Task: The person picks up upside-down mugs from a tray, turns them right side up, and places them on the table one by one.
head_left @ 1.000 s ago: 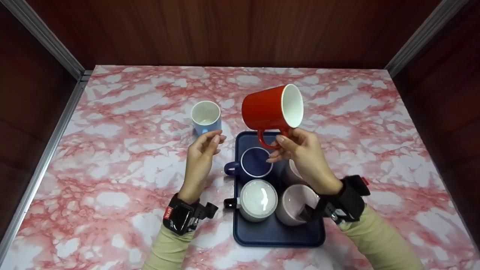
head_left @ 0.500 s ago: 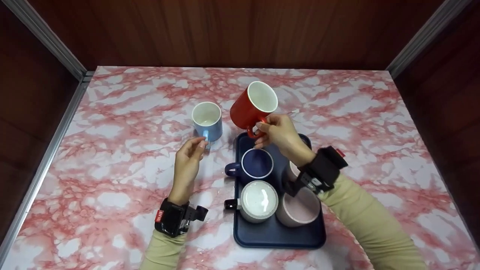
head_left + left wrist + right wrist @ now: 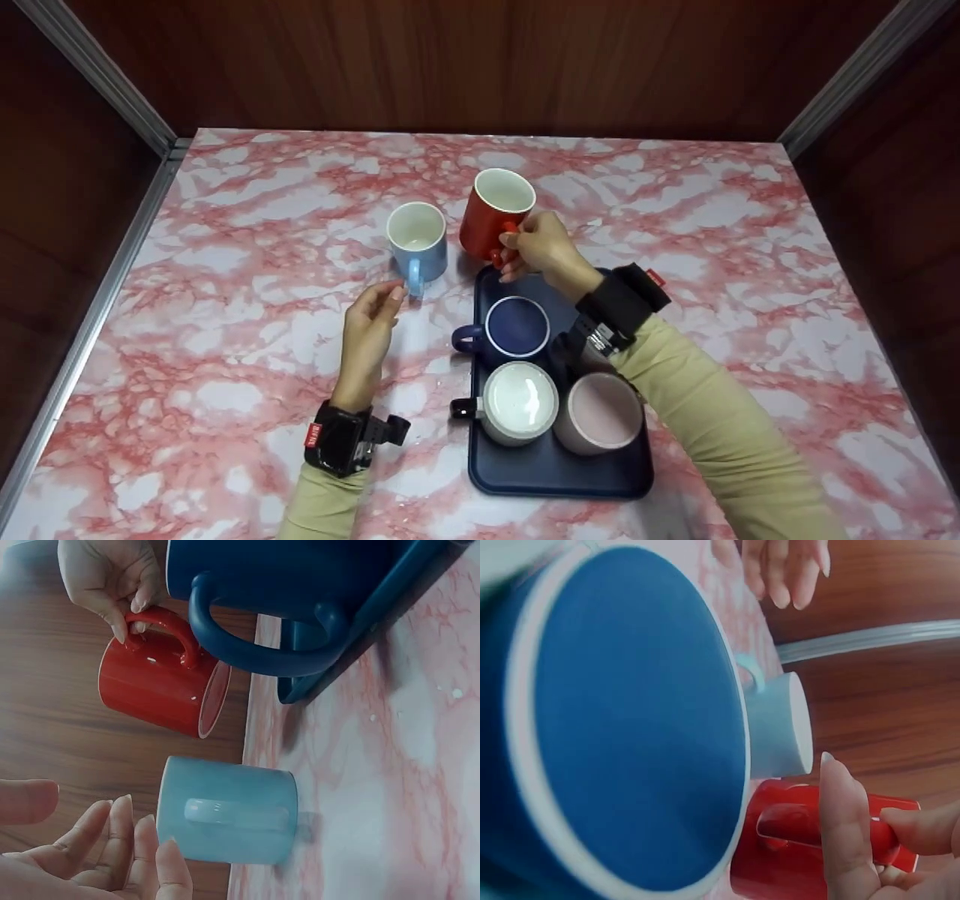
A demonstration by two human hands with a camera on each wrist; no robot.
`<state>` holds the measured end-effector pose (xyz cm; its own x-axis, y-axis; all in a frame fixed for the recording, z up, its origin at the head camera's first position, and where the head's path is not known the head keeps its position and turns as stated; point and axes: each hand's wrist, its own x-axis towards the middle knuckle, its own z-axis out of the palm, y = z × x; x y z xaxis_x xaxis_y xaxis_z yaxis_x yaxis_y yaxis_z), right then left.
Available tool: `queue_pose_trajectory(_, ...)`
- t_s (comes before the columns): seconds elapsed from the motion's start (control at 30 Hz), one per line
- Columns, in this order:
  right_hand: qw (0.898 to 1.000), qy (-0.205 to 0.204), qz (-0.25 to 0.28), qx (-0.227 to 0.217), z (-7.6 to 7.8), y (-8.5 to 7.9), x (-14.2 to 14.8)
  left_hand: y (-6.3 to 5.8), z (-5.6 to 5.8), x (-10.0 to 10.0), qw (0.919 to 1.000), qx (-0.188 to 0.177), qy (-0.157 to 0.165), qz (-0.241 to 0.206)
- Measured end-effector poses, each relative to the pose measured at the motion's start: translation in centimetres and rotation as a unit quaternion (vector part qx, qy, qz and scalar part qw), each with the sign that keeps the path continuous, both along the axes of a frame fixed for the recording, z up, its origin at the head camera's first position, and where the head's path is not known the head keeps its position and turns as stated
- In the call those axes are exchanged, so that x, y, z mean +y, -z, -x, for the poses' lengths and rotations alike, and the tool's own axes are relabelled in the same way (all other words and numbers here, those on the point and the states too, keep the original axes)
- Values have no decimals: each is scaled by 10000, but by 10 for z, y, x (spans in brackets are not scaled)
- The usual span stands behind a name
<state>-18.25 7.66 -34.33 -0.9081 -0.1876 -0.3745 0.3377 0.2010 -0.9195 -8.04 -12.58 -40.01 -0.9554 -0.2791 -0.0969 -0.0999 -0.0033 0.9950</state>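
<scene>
In the upper middle of the frame, the right hand point(image 3: 544, 247) has the red mug point(image 3: 484, 225) by its handle point(image 3: 795, 825), the thumb pressed on one side and fingers curled round the other. From where I stand the mug is mouth up with a slight tilt, and its base looks to be off the worktop point(image 3: 187, 300). Holding it by the handle, I'd say, leaves the rim and walls free and lets the wrist set how level it sits. The pinch looks firm enough, though a full-sized mug hung from one side could easily tip.

Just left of it, the blue mug point(image 3: 431, 262) stands upright on the worktop, its handle facing the person, which makes it easy to reach. The left hand point(image 3: 367, 322) waits by that handle, fingers loosely bent and gripping nothing; whether a fingertip brushes the mug I can't tell.

At lower centre lies the tray point(image 3: 555, 476). On its left side are the navy mug point(image 3: 517, 326) and, nearer the person, the white mug point(image 3: 519, 401); both seem to be base up, with handles poking out past the left edge, probably so that the bodies can sit close together. The pink mug point(image 3: 604, 409) is at the white one's right. The strap point(image 3: 619, 304) on the right wrist partly hides what is behind it, so I can't make out that corner.
</scene>
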Motion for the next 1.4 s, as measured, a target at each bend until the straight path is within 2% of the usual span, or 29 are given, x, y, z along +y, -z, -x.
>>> queue_pose_trajectory(0.3,9990,-49,-292,-341,13,5,-12,5,-2,-3,9999,-134,-55,-20)
queue_pose_trajectory(0.73,9968,-332,-552,-483,18,16,-21,9,-3,-5,9998,-122,-51,171)
queue_pose_trajectory(1.0,9967,-342,-302,-676,21,24,-24,11,-4,-6,9998,-85,-69,153)
queue_pose_trajectory(1.4,9930,-800,169,-856,22,26,-21,14,-5,-4,9997,-71,-77,218)
